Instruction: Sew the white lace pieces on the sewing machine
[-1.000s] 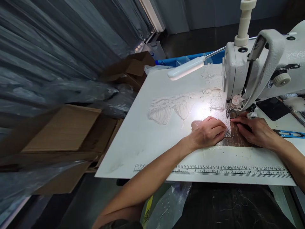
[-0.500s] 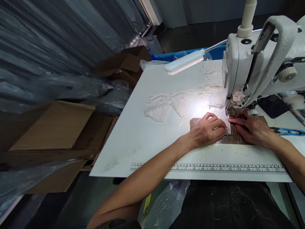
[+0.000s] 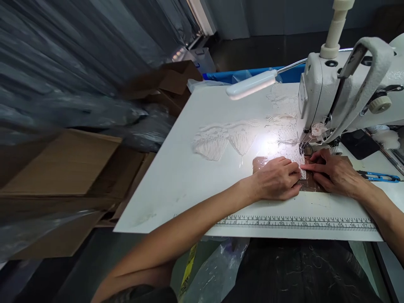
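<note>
White lace (image 3: 288, 149) runs under the needle area of a white sewing machine (image 3: 318, 94). My left hand (image 3: 280, 179) lies at the lace's near end, its fingers curled together on the edge. From the other side my right hand (image 3: 336, 172) reaches in, index finger stretched out to touch the lace just in front of the presser foot (image 3: 302, 148). Its thumb is apart from that finger. Beneath both hands is a brown plate (image 3: 259, 162) on the tabletop. More lace pieces (image 3: 225, 139) lie flat to the left, joined in a strip.
A lit lamp (image 3: 252, 84) hangs over the white table (image 3: 170, 181). Printed along its front edge is a ruler scale (image 3: 293, 222). Blue thread snips (image 3: 380, 176) lie right of my right hand. Cardboard boxes (image 3: 59, 164) and plastic stand at the left.
My left hand has drawn slightly toward me, its fingers now curled in tighter. My right index finger still reaches to the lace. The whole view has shifted a little.
</note>
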`<action>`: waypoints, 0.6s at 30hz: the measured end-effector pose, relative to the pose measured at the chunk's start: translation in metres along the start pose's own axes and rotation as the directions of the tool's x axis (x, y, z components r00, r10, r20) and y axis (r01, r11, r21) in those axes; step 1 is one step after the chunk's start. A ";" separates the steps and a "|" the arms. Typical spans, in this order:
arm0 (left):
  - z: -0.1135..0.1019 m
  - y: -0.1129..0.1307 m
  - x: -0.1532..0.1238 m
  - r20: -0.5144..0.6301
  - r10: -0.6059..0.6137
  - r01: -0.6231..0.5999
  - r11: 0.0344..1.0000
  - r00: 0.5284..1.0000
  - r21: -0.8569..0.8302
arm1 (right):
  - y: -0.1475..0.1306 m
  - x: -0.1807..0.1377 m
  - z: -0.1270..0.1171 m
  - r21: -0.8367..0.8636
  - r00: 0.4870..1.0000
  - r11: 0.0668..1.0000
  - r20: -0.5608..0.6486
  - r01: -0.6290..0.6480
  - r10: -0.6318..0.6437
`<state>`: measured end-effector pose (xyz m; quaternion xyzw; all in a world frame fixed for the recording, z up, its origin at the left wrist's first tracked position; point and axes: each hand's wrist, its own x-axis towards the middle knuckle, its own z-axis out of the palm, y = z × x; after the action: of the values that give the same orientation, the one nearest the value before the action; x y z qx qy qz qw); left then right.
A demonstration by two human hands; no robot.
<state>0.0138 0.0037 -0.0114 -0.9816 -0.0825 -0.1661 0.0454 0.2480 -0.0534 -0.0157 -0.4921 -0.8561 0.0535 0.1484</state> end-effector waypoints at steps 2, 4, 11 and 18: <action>0.001 -0.002 0.001 -0.025 0.000 0.000 1.000 1.000 -0.009 | 0.000 0.000 0.001 -0.017 1.000 1.000 -0.003 -0.003 0.003; 0.003 -0.004 0.001 -0.070 0.000 -0.002 1.000 0.998 -0.027 | 0.000 0.000 0.001 -0.030 1.000 1.000 -0.005 -0.006 0.006; 0.009 -0.002 -0.003 -0.149 -0.057 0.060 0.998 0.987 0.017 | -0.004 0.003 0.000 -0.079 0.999 0.996 0.016 -0.048 0.049; 0.010 -0.005 -0.004 -0.170 -0.070 0.078 0.996 0.983 0.042 | -0.009 0.008 0.003 -0.148 0.989 0.980 0.048 -0.132 0.140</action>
<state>0.0127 0.0088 -0.0219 -0.9589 -0.1188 -0.2480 0.0696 0.2355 -0.0509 -0.0150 -0.5571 -0.8261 0.0157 0.0831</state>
